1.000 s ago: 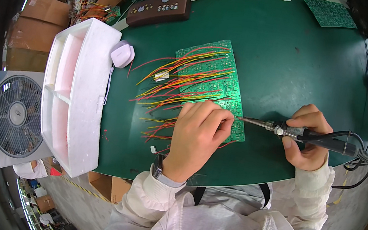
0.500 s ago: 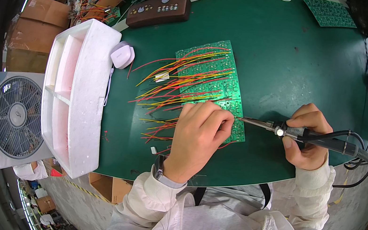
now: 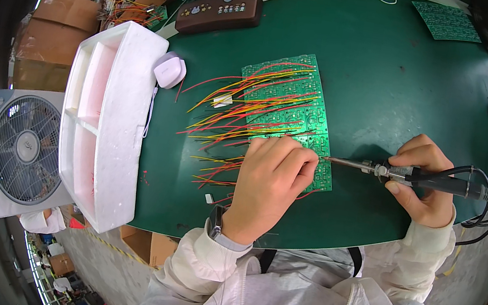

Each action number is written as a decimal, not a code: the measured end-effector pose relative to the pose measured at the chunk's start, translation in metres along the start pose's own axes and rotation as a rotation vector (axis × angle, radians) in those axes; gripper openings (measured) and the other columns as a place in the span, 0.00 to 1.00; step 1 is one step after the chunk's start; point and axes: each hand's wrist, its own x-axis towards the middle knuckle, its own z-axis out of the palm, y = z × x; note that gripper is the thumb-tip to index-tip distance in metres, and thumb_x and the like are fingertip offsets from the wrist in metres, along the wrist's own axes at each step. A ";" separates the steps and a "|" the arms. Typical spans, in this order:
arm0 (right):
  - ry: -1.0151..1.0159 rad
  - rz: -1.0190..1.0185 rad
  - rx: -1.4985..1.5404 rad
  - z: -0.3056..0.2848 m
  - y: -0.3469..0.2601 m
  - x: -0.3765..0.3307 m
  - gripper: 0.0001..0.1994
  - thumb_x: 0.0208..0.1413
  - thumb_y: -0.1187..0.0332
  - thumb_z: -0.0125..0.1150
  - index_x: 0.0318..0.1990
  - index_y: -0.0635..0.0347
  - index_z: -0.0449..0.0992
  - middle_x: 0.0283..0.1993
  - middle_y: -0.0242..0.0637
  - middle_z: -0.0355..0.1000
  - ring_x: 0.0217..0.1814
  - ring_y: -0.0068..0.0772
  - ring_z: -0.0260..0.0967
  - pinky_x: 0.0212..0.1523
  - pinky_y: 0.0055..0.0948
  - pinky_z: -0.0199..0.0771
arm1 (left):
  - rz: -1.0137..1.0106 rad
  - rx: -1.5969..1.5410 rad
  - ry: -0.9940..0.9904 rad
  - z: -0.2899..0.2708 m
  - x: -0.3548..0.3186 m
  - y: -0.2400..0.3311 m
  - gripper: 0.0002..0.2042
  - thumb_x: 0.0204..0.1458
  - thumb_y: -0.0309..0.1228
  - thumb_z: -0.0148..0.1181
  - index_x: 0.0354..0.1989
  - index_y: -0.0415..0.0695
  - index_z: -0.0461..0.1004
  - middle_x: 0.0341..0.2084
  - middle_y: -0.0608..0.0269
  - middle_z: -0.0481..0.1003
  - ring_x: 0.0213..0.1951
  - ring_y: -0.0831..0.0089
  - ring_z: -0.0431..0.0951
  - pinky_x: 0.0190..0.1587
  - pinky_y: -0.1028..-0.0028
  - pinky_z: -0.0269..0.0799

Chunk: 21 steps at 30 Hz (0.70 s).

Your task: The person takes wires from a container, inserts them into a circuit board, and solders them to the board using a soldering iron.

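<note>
Gripping soldering iron [image 3: 417, 176], right hand [image 3: 425, 186]; tip at circuit board [image 3: 291, 109].

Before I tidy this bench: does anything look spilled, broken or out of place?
Nothing looks damaged or spilled. The red, orange and yellow wires fan loosely leftward off the green circuit board, with a small white scrap lying on the green mat near the left hand. The right hand holds the soldering iron.

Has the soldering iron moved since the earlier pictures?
No. The soldering iron keeps its place, its tip at the same edge of the green circuit board.
</note>
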 end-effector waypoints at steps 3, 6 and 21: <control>-0.038 0.024 -0.002 -0.003 0.000 0.000 0.13 0.34 0.77 0.64 0.31 0.67 0.71 0.26 0.40 0.66 0.26 0.29 0.61 0.25 0.24 0.57 | -0.007 0.007 -0.012 0.000 0.000 0.001 0.10 0.30 0.18 0.61 0.23 0.44 0.70 0.20 0.70 0.68 0.23 0.73 0.65 0.27 0.75 0.57; -0.061 -0.002 0.007 -0.006 0.002 0.001 0.13 0.34 0.78 0.65 0.31 0.67 0.71 0.26 0.40 0.66 0.26 0.29 0.61 0.25 0.24 0.57 | -0.010 0.009 -0.022 0.001 0.000 0.001 0.10 0.30 0.18 0.61 0.23 0.44 0.70 0.20 0.70 0.68 0.23 0.73 0.66 0.28 0.75 0.57; -0.081 -0.025 -0.001 -0.008 0.003 0.001 0.14 0.33 0.77 0.66 0.31 0.67 0.71 0.26 0.39 0.67 0.26 0.29 0.62 0.25 0.24 0.58 | 0.022 0.078 -0.021 0.000 -0.001 0.003 0.10 0.31 0.19 0.61 0.23 0.44 0.69 0.20 0.69 0.67 0.23 0.72 0.66 0.29 0.73 0.57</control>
